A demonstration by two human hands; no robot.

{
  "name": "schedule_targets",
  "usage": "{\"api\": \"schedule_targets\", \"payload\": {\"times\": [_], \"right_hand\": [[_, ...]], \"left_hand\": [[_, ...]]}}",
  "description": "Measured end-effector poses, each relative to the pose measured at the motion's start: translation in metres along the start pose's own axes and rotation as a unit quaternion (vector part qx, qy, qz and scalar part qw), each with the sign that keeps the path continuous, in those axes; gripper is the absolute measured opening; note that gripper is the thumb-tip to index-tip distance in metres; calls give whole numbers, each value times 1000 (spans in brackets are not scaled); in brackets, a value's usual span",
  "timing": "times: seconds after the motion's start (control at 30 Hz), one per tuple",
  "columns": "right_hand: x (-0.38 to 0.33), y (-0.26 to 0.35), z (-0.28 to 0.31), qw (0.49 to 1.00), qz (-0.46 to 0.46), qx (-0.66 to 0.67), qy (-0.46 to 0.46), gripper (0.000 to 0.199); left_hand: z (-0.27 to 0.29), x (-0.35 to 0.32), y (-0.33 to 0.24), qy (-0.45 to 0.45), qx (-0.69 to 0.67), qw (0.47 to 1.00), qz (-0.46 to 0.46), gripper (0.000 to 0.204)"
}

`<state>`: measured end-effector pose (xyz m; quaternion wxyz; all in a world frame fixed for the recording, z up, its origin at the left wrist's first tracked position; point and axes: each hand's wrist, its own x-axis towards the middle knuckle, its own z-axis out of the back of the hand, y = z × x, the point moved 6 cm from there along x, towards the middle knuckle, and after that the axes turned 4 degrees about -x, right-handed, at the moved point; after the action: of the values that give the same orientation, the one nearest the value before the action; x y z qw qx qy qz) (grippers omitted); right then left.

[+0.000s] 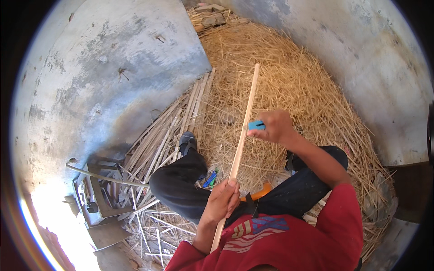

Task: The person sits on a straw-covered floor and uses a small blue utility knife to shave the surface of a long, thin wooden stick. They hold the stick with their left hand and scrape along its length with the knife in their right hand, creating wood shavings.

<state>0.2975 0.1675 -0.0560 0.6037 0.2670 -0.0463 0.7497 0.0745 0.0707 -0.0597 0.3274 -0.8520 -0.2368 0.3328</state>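
A person in a red shirt and dark trousers sits low with knees spread, seen from above through a round fisheye view. A long, pale wooden strip slants up and slightly rightward between the legs, its lower end against or just over the front of the shirt, its far tip above a heap of loose golden straw-like shavings. The left hand has its grip closed around the lower part of the strip, near the lap. The right hand reaches farther forward, its grip shut on a small blue tool with a dark slot; the tool's left end meets the strip at about its upper third, and its exact kind is hard to tell. To the left of the strip, a loose bundle of long, thin slats lies along the ground beside a dark shoe. An orange object shows partly between the thighs, and a small blue and green item lies near the left leg. At far left sits a worn box with odds and ends inside, a thin curved rod crossing it. Scuffed, pale grey walls surround the space.
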Motion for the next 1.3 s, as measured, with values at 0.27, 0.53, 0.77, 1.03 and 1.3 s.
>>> {"api": "schedule_targets", "payload": {"times": [0.27, 0.53, 0.77, 1.03, 1.3], "right_hand": [[1, 7, -5, 999, 18, 29, -22, 71], [-4, -9, -10, 998, -46, 1, 33, 69], [8, -61, -17, 985, -155, -32, 69, 72], [26, -133, 24, 981, -122, -129, -81, 79], [23, -138, 10, 978, -130, -146, -66, 77]], "left_hand": [[9, -6, 4, 4, -63, 998, 25, 28], [10, -11, 13, 1, -95, 994, 59, 28], [4, -22, 18, 13, -72, 995, 63, 29], [-8, -24, 19, 56, 18, 997, 48, 32], [-8, -31, 14, 24, 71, 995, 63, 32]]}}
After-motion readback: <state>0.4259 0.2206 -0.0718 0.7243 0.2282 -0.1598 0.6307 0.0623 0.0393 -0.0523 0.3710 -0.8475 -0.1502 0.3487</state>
